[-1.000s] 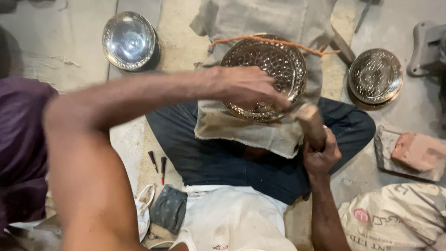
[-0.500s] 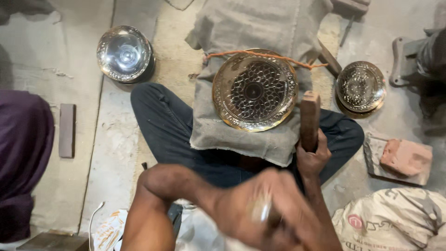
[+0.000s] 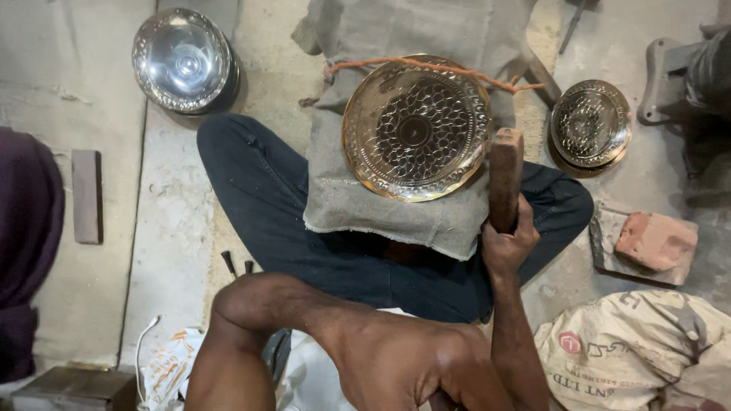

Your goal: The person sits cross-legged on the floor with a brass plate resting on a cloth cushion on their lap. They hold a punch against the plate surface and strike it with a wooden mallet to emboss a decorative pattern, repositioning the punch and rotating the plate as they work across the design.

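**Head view: mallet up beside the patterned plate**

We grip the brown wooden mallet (image 3: 505,179) in our right hand (image 3: 509,247); our left hand's grip we cannot tell. On the grey burlap cloth (image 3: 381,217) over our lap, the round embossed brass plate (image 3: 415,127) looks fully patterned.

A cream woven sack (image 3: 632,350) with a red round mark and dark print lies crumpled on the floor, below-right of the right hand's fingers (image 3: 525,228). A white printed bag (image 3: 171,365) lies far lower left.
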